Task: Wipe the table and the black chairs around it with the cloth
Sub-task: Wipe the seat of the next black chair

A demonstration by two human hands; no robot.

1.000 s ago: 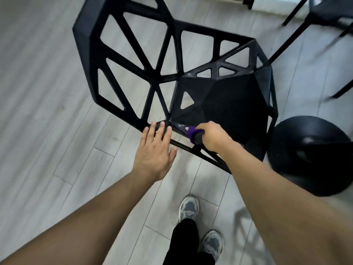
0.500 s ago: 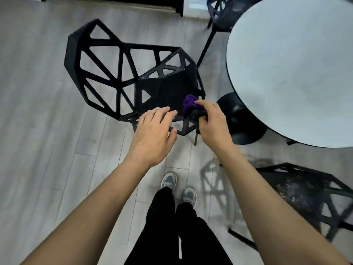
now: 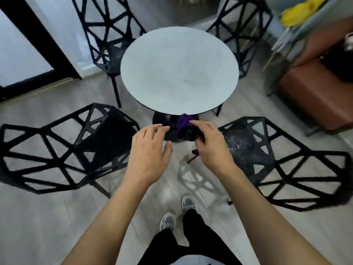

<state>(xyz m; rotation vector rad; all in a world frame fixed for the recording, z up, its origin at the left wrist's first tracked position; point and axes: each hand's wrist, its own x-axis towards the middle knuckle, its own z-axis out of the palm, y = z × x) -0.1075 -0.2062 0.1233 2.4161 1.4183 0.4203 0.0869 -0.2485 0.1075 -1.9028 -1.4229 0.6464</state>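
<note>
Beside the table, cloth, purple end tableward.

2 forearms show bare along their whole visible length, ending in the left hand and the right hand, 1 on each side of the black trousers. The trousers are plain, loose-cut and dark down to the cuffs. Just beyond the cuffs are 2 grey sneakers with paler edges, the left sneaker and the right sneaker. On the near side of the trousers a strip of white garment shows, its kind unclear.
</note>
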